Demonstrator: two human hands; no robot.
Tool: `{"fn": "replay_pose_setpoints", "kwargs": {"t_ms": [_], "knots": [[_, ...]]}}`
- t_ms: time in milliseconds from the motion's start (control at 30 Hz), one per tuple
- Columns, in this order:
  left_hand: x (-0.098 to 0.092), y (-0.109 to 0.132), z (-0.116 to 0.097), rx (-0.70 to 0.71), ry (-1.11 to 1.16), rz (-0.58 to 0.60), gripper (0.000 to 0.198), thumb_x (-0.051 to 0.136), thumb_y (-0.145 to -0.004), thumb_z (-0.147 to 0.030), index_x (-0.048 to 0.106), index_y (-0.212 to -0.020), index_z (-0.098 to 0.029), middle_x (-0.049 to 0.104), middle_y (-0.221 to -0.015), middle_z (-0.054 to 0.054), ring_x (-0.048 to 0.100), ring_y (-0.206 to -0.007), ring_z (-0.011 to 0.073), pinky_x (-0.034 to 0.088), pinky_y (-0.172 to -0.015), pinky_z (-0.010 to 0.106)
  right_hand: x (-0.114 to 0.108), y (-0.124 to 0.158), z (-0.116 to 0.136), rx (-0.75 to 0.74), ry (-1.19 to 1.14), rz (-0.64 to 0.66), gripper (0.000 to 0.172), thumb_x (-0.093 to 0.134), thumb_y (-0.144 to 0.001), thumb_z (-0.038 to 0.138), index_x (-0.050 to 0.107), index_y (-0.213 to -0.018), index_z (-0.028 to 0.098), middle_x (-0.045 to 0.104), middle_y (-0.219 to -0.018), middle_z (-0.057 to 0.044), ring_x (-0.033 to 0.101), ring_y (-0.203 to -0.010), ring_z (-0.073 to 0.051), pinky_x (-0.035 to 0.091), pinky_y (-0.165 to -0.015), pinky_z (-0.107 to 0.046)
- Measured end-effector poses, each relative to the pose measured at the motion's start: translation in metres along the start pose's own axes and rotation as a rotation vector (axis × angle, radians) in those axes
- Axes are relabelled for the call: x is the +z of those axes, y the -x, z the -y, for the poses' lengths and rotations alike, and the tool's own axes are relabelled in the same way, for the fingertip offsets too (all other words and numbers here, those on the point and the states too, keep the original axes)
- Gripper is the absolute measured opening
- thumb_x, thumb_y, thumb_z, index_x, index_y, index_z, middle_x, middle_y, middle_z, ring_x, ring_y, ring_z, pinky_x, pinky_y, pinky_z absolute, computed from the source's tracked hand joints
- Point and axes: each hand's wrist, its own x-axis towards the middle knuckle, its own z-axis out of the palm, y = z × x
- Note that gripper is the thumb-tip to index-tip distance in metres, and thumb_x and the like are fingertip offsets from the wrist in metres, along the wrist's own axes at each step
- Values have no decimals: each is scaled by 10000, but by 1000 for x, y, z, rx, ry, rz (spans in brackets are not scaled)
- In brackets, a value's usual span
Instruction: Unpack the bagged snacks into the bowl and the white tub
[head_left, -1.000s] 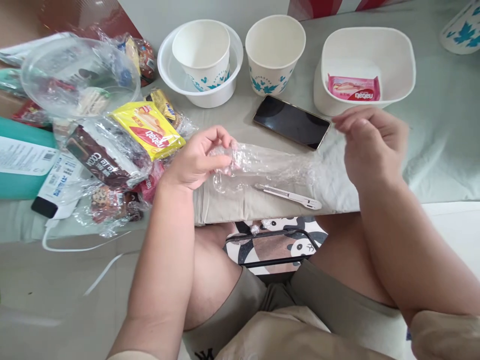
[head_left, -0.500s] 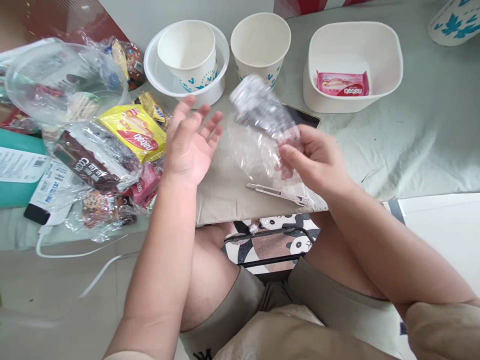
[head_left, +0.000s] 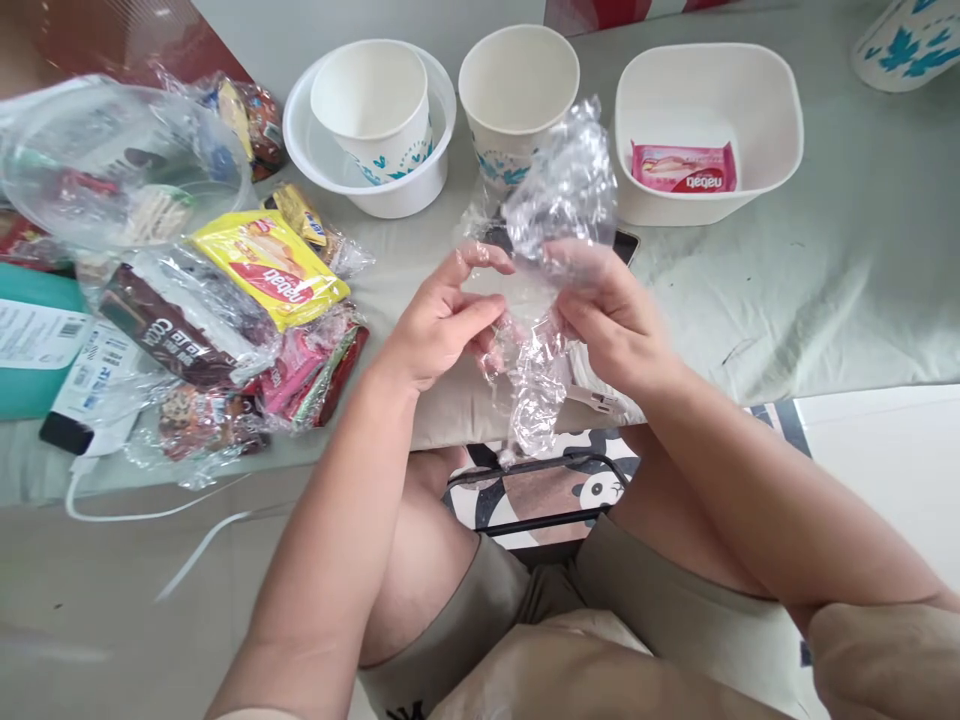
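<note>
A crumpled clear plastic bag (head_left: 562, 185) is stretched between my hands above the table, with part of it hanging below them. My right hand (head_left: 619, 320) is closed on it, thumb against curled fingers. At the bag's left side my left hand (head_left: 450, 325) has its fingers bent round the film; thumb tip and forefinger tip stay slightly apart. Under the bag lies a utility knife (head_left: 602, 402), mostly covered. A dark phone (head_left: 626, 247) is partly hidden behind the bag and my right hand.
Wrapped snacks, including a yellow nabati packet (head_left: 270, 265), pile up on the left beside a clear tub (head_left: 217, 130). Along the back stand a white bowl (head_left: 300, 150) holding a paper cup (head_left: 375, 130), another paper cup (head_left: 487, 150), and a white box (head_left: 784, 130) with a pink packet (head_left: 682, 167).
My left hand has moved right, from beside the snack pile to the bag. The bag is now spread between both hands, its upper part raised and its lower part hanging down.
</note>
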Motion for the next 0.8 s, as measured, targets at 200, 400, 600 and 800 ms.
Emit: {"fn": "replay_pose_setpoints", "kwargs": {"t_ms": [200,400,600,800], "knots": [[-4,1,-8,117,38,3,300,741,-823,-505,744,-713,-226,743,-870,59,681,-700,187,577,-584,333,-10,-3,5,-35,-301,215,428,490,-997,561,764,-929,240,751,-979,-62,692,-862,-206,561,-749,-364],[4,1,-6,114,-22,-80,458,823,-757,-638,712,-961,-244,733,-1016,61,721,-859,206,592,-701,310,1,-2,6,-84,67,70,217,731,-847,361,685,-1032,257,700,-988,-36,656,-899,-196,560,-829,-372],[3,-4,13,141,-21,-109,778,944,-663,-255,562,-1334,-348,734,-954,14,733,-767,188,580,-660,291,8,-3,-4,-70,-142,-49,732,781,-835,471,382,-1440,369,635,-1148,-34,666,-1023,-190,597,-814,-338],[5,-3,1,127,65,-90,595,959,-637,-308,653,-1144,-251,751,-965,23,736,-852,196,600,-730,294,5,-4,0,117,-269,96,367,753,-875,567,616,-921,230,630,-835,-11,624,-755,-154,547,-693,-311]]}}
